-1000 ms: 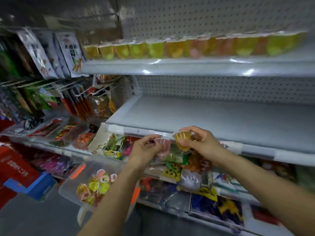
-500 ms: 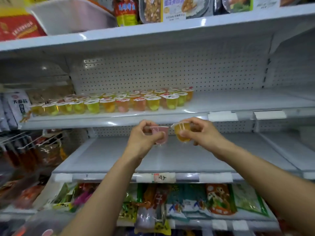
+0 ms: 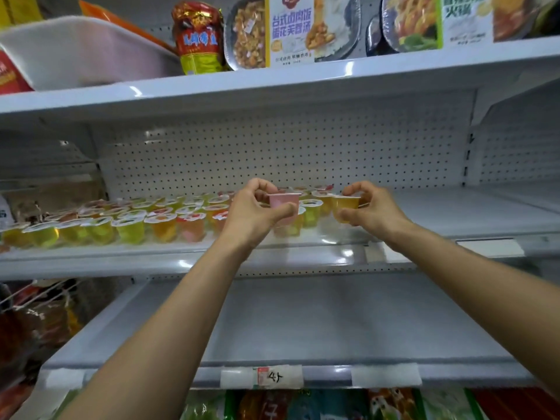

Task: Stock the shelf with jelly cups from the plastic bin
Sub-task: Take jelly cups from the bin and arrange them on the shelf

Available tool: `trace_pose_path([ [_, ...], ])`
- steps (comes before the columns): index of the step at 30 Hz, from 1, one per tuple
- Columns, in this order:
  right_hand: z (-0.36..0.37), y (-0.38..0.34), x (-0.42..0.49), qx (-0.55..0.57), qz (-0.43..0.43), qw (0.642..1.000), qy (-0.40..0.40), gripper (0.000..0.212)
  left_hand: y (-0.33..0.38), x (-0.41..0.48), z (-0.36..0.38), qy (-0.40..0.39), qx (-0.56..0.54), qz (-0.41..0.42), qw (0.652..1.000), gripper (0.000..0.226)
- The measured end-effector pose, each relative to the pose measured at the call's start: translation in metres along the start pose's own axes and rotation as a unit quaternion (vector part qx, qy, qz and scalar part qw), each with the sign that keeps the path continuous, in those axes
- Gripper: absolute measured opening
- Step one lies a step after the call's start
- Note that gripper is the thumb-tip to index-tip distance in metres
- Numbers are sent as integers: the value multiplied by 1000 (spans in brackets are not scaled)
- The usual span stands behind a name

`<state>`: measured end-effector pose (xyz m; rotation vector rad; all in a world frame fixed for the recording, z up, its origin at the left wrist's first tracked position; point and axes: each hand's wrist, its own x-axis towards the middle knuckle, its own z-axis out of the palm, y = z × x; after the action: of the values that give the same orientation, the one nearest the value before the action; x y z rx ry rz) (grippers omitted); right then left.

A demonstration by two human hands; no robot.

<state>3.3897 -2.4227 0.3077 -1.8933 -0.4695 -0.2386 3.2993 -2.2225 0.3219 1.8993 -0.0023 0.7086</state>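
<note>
Both arms stretched forward and up, forearms bare, angling in toward centre. Left hand [image 3: 253, 212] pinches a pink jelly cup [image 3: 284, 202]: thumb underneath, fingers arched over the rim. Right hand [image 3: 374, 212] has the same grip on a yellow jelly cup [image 3: 345, 204]. Hands level, near each other, not touching.

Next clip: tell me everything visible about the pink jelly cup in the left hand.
The pink jelly cup is a small tapered tub, seemingly plastic, wider at its flat rim and pink throughout. It is upright, held in front of the stocked jelly cups on the middle shelf. The left hand pinches it: thumb across its lower front, fingers curled behind. Its base is hidden.
</note>
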Motion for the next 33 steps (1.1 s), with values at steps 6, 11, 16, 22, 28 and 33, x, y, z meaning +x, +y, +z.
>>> trace_pose_path([
  [6,16,19,40,-59,-6,998,0,34,-10,42,13,7,20,11,1000,36],
  [11,17,29,55,-91,-11,996,4,35,-12,55,18,-10,15,23,1000,36],
  [16,10,31,56,-141,-12,989,-36,34,-10,56,23,-9,19,33,999,36],
  [22,2,-10,38,-26,-128,991,-40,33,-3,53,29,-5,9,40,999,52],
  [28,10,-27,28,71,-109,986,-102,29,1,48,38,-55,11,70,996,58],
  [33,13,-6,27,26,-78,996,-39,24,-18,49,25,-33,302,137,943,52],
])
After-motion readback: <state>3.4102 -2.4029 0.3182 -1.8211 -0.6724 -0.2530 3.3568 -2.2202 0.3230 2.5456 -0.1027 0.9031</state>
